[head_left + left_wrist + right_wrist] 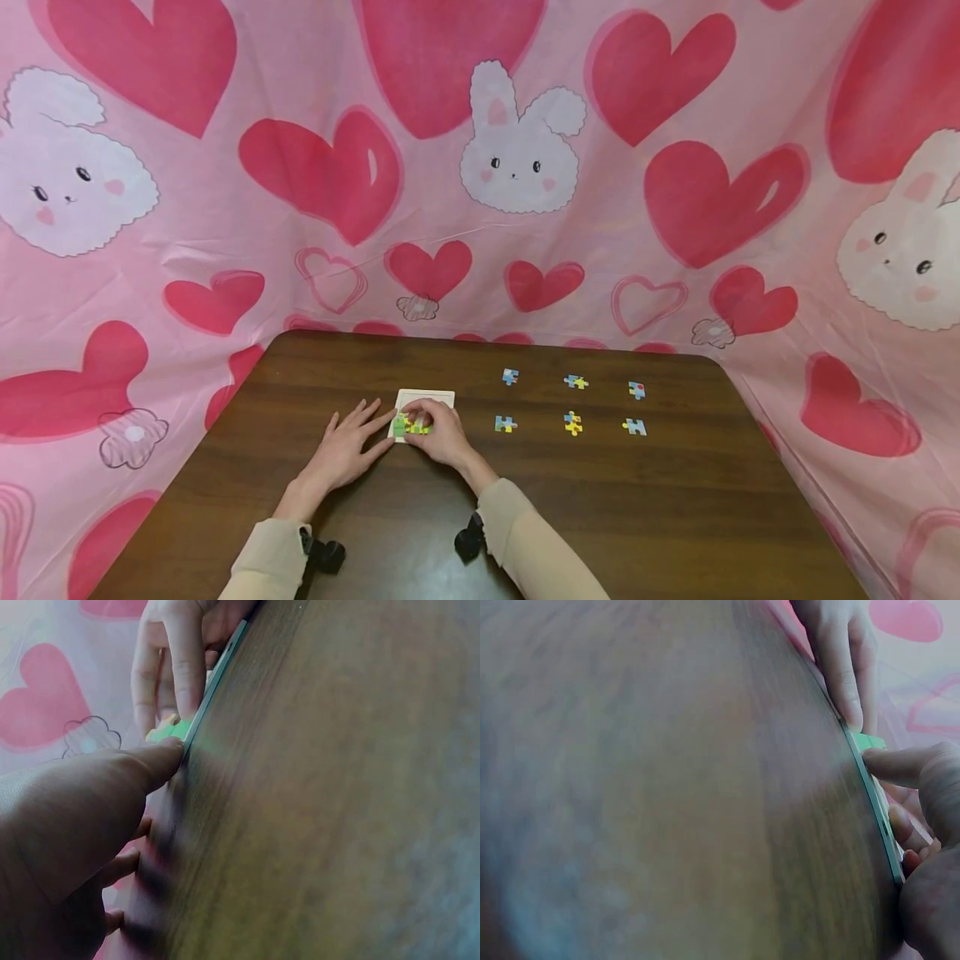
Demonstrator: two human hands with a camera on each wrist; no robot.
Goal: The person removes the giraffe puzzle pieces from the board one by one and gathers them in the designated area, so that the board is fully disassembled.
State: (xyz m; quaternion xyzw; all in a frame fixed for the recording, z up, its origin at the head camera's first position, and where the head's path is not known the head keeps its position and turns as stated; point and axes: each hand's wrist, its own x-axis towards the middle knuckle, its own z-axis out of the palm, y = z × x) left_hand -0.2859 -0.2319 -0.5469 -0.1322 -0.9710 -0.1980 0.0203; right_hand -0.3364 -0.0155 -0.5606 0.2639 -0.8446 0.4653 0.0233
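A white puzzle tray [425, 392] lies left of the table's middle, with green and yellow puzzle pieces [401, 425] along its near left part. My right hand [441, 433] is over the tray, thumb and fingers curled about a yellow-green puzzle piece [417, 427] and partly covering it. My left hand [341, 450] lies spread, its thumb and index finger touching the tray's left edge. In the left wrist view, the left thumb [161, 761] is at the tray's corner beside a green piece [169, 730]. The right thumb [891, 763] appears at the tray's near edge in the right wrist view.
On the brown table [600, 517], loose jigsaw pieces lie in two rows right of the tray, among them a blue one [510, 377], a yellow one [573, 423] and a light blue one [635, 427]. A pink curtain [480, 225] with hearts and rabbits hangs behind the table.
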